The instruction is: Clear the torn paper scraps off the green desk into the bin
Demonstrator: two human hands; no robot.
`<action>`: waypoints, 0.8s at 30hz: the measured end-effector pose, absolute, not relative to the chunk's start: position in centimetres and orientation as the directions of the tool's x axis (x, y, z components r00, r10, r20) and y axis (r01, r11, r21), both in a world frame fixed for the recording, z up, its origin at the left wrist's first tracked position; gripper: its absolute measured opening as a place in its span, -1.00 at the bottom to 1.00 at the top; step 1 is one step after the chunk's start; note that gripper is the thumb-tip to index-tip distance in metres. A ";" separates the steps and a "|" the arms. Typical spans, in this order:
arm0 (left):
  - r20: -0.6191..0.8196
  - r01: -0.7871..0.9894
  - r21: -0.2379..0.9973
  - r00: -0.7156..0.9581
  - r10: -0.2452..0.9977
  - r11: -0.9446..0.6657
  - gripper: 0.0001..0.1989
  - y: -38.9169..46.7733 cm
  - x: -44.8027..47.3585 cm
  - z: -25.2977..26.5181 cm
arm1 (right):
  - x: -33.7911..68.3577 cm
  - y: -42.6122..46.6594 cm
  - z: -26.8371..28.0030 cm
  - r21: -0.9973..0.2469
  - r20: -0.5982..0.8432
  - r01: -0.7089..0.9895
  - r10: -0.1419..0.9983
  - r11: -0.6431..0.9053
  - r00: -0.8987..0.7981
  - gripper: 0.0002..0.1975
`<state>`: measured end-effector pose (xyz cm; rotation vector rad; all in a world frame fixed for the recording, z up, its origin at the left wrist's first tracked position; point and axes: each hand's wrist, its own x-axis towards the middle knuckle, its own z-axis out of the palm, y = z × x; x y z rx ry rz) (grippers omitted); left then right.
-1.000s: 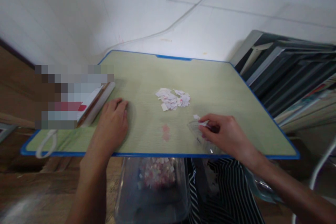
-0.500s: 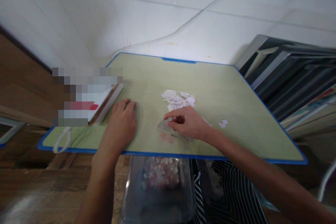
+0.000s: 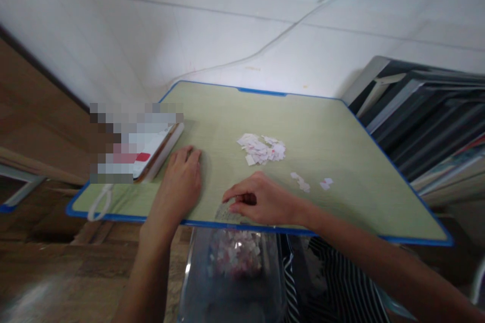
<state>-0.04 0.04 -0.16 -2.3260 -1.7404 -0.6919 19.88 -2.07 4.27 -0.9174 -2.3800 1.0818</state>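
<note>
Right hand (image 3: 261, 202), fingers pinched on a clear ruler (image 3: 227, 213), has drawn it from beside the paper-scrap pile (image 3: 261, 149) to the tabletop (image 3: 341, 151) near edge, above the clear bin (image 3: 235, 272). Left hand (image 3: 182, 184) stays flat, empty, left of the pile.

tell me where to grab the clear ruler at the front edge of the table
Take the clear ruler by its long edges, coming from the near side: it lies flat at the table's front edge, so fingers can slip under. The right hand already pinches it there, above the clear bin.
</note>
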 end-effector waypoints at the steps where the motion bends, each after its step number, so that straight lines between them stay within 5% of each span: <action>1: 0.449 0.938 0.148 0.219 0.866 -0.314 -0.65 0.0 0.0 -0.2 | 20.0 -2.2 4.6 -0.769 0.056 0.400 0.675 0.499 -0.735 -0.77; 4: 0.453 0.938 0.148 0.217 0.864 -0.313 -0.65 0.1 -0.1 -0.3 | 20.8 -2.3 5.7 -0.735 0.083 0.376 0.625 0.564 -0.776 -0.77; 10: 0.453 0.937 0.150 0.219 0.864 -0.316 -0.64 0.0 0.0 -0.2 | 26.3 0.1 7.0 -0.507 0.269 0.563 0.740 0.653 -0.616 -0.77; 16: 0.460 0.929 0.161 0.228 0.858 -0.333 -0.63 0.2 -0.2 -0.3 | 34.3 1.4 6.1 -0.287 0.266 0.747 0.799 0.600 -0.539 -0.77; 24: 0.467 0.928 0.154 0.233 0.853 -0.339 -0.65 0.5 -0.8 -0.8 | 33.9 0.6 4.8 -0.445 0.317 0.614 0.756 0.652 -0.573 -0.78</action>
